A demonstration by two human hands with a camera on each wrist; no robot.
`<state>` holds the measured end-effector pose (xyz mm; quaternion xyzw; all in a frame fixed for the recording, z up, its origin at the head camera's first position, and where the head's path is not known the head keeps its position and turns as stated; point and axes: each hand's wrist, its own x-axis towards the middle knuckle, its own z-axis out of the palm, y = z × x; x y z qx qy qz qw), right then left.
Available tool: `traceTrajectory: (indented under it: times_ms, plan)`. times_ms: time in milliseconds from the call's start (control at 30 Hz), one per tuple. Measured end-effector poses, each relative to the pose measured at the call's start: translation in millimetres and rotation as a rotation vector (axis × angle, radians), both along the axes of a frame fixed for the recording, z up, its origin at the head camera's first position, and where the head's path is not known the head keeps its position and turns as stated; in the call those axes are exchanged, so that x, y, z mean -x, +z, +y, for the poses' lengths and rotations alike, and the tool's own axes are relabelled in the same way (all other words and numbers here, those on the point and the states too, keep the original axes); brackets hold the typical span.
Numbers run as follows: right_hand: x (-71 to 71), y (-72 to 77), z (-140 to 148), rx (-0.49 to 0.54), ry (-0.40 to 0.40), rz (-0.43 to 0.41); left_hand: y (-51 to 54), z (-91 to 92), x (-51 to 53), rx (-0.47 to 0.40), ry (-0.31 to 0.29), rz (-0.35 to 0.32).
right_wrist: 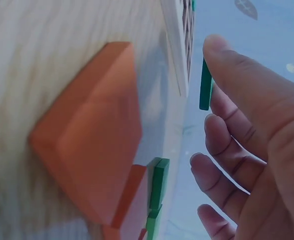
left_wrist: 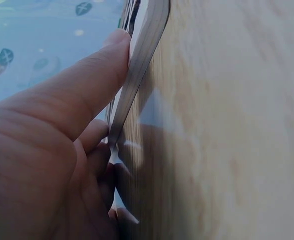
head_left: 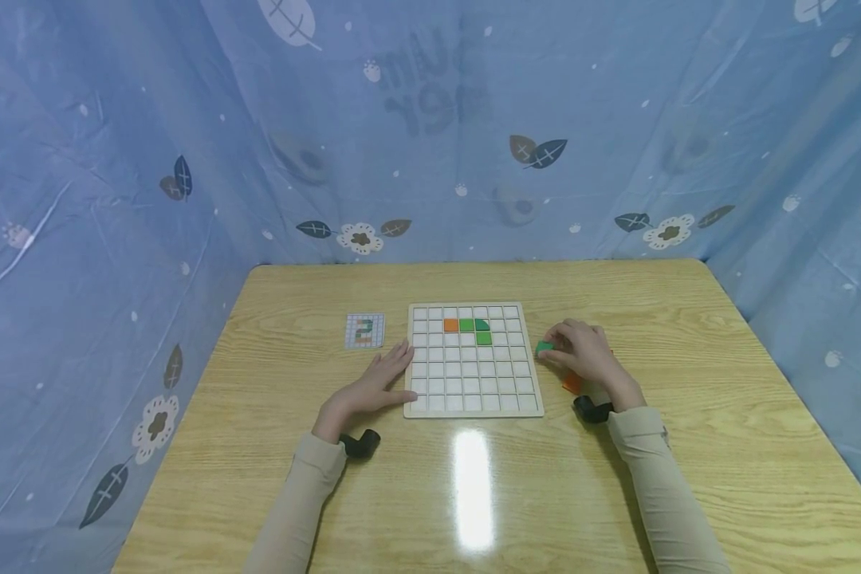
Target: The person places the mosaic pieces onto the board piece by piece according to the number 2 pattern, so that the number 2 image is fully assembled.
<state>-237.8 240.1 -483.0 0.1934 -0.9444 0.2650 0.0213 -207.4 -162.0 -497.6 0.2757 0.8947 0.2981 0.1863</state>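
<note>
A white grid board (head_left: 473, 405) lies on the table with an orange square tile (head_left: 451, 325), two green square tiles (head_left: 466, 325) and a dark green rounded tile (head_left: 482, 324) in its upper cells. My left hand (head_left: 375, 387) rests at the board's left edge, thumb and fingertips touching its rim. Just off the right edge, my right hand (head_left: 583, 351) pinches a green tile (right_wrist: 206, 85) between thumb and index finger, above the table. Under that hand lie orange tiles (right_wrist: 99, 140) and green tiles (right_wrist: 159, 184), partly hidden in the head view.
A small pattern card (head_left: 364, 330) showing a figure like a 2 lies left of the board. Each wrist wears a black device (head_left: 361, 444). Blue printed cloth (head_left: 430, 159) hangs behind the wooden table (head_left: 545, 494) and at its sides.
</note>
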Motion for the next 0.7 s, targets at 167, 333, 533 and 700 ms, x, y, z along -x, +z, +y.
traceTrajectory:
  times_ms: [167, 333, 533, 700]
  plan:
    - [3.2, 2.8, -2.1, 0.011, 0.011, -0.012, -1.9, -0.7, 1.2, 0.006, 0.001, 0.003]
    - [5.5, 4.8, -4.3, 0.013, 0.023, 0.010, -3.5, -1.2, 1.8, 0.004, 0.006, 0.001]
    - [7.2, 7.1, -9.9, 0.013, 0.034, 0.020, -1.8, -0.2, 1.3, 0.008, 0.002, -0.009]
    - [8.8, 5.5, -17.5, 0.012, 0.046, 0.018, -2.4, 0.1, 1.5, 0.013, -0.004, -0.007]
